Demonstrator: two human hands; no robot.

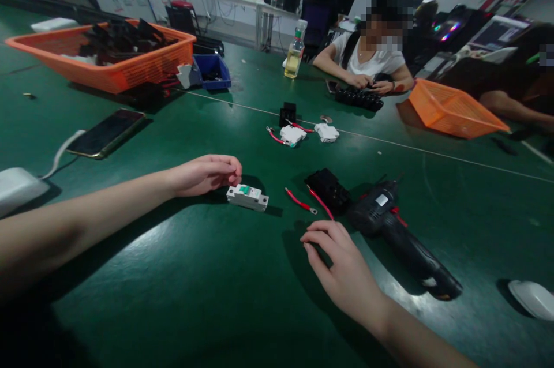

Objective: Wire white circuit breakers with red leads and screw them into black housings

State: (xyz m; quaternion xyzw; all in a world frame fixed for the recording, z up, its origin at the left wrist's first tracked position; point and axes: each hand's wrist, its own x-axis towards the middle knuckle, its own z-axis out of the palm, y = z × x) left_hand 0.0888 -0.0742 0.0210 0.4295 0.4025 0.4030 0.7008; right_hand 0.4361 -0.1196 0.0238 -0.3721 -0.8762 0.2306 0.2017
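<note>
My left hand (205, 175) rests on the table with its fingers curled in, and nothing shows in it. Right by its fingertips stands a white circuit breaker (247, 198) with a green switch; whether they touch I cannot tell. My right hand (340, 261) is closed, thumb and forefinger tips brought together over a tiny thing too small to make out. Just beyond it lie a short red wire (300, 202) with metal ends and a black housing (329, 190) with another red wire (320, 202). A black power screwdriver (402, 238) lies to the right.
Farther off are two white breakers (293, 135) (326, 132) and a black block (287, 114). Orange baskets (116, 77) (454, 108), a blue bin (212, 72), a bottle (294, 56) and a phone (108, 132) surround them. A white mouse (532, 299) lies right. A co-worker (367, 59) sits opposite.
</note>
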